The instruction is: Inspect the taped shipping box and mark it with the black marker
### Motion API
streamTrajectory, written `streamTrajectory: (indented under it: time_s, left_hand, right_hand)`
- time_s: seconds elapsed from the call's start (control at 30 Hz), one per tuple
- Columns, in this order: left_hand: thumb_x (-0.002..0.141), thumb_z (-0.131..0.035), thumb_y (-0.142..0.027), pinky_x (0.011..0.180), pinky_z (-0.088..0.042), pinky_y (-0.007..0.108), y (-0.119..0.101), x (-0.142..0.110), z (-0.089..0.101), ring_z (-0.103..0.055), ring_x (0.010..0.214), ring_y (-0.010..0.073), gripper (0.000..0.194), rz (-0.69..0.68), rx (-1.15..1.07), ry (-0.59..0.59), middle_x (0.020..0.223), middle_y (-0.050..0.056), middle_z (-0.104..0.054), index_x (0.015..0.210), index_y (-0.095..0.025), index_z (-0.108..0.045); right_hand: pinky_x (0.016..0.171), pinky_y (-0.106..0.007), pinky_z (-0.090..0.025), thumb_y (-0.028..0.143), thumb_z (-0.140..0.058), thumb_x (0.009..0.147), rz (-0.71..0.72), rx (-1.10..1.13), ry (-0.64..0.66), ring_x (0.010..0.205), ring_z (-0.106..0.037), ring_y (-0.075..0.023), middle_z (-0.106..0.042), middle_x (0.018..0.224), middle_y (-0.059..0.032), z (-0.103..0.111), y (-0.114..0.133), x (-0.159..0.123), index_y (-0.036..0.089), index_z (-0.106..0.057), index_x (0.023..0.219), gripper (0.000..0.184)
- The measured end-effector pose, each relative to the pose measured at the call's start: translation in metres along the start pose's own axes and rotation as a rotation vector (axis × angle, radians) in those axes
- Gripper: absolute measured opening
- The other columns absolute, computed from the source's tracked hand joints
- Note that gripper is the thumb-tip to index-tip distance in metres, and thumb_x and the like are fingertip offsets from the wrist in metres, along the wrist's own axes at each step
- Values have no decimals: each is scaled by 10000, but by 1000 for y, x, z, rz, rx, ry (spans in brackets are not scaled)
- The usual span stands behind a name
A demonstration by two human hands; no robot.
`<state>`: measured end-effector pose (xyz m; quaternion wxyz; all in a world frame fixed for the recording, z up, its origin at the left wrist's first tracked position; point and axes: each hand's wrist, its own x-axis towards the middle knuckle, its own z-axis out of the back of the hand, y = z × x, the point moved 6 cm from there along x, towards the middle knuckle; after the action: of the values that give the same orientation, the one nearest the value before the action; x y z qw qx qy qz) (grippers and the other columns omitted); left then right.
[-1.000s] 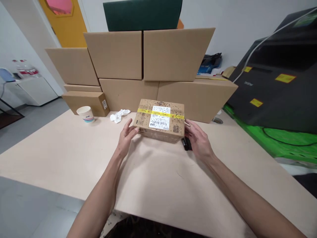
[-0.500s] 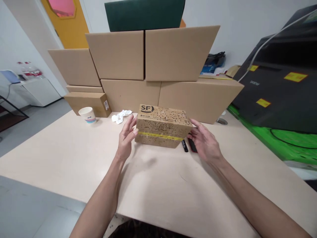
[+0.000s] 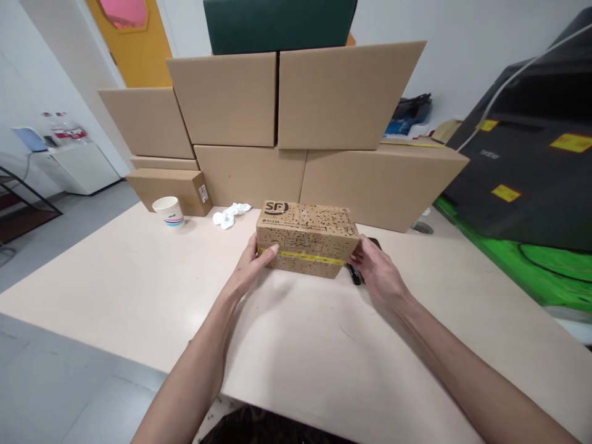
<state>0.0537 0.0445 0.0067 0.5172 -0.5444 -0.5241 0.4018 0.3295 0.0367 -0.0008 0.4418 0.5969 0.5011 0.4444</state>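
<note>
A small brown cardboard parcel (image 3: 306, 237) with black speckle print and a yellow tape band rests on the beige table (image 3: 139, 277). Its printed top faces up and the taped side faces me. My left hand (image 3: 252, 265) grips its left end, thumb laid on the tape. My right hand (image 3: 377, 271) holds its right end. A black marker (image 3: 355, 275) lies on the table just under my right fingers, partly hidden. A dark flat object peeks out behind the parcel's right corner.
Large plain cartons (image 3: 324, 98) are stacked along the table's far side, a dark green box (image 3: 277, 24) on top. A paper cup (image 3: 169, 211) and crumpled white tissue (image 3: 230, 214) lie left of the parcel. A black machine (image 3: 531, 160) stands right.
The parcel was tipped over: the white label side that faced up a second ago is out of sight. It was lifted, then set down on the table, and both hands closed on its ends.
</note>
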Motion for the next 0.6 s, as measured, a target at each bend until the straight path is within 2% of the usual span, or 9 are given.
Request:
streamTrajectory:
  time_s: [0.1, 0.2, 0.37, 0.5, 0.6]
  left_hand:
    - [825, -770, -534, 1088, -457, 409, -3, -1, 0, -588, 1295, 300, 689, -50, 13, -19, 1391, 113, -664, 1385, -190, -561]
    - [800, -752, -632, 990, -505, 383, -5, 0, 5, -634, 1205, 298, 670, -39, 7, -120, 1297, 126, -710, 1262, -160, -639]
    - [747, -738, -729, 763, -513, 314, -4, -1, 15, -675, 907, 227, 683, 33, 8, -274, 1023, 110, -761, 1112, -153, -708]
    - [769, -695, -752, 621, -425, 259, -2, -1, 18, -582, 712, 151, 654, 29, 70, -287, 877, 60, -717, 1045, -160, -729]
    - [800, -673, -737, 605, -394, 254, -4, 0, 17, -512, 652, 131, 573, -42, 79, -250, 750, 17, -644, 874, -171, -724]
  right_hand:
    - [961, -403, -542, 656, -643, 867, 44, -30, 28, 1246, -654, -249, -731, 1312, 6, -2, 10, -4, 373, -725, 1170, 422]
    - [1069, -464, -485, 626, -637, 892, 163, -57, 34, 1326, -611, -267, -723, 1335, -2, -2, 27, -10, 387, -709, 1227, 418]
    - [1177, -542, -382, 543, -640, 921, 384, -64, 75, 1384, -563, -290, -715, 1356, -18, -6, 51, -23, 380, -703, 1278, 397]
    - [1194, -538, -380, 550, -642, 907, 420, -40, 60, 1399, -543, -293, -694, 1385, 4, -7, 57, -25, 405, -716, 1256, 385]
    - [1209, -541, -366, 564, -632, 905, 379, -4, 11, 1392, -545, -288, -693, 1373, 10, -4, 55, -20, 403, -730, 1217, 364]
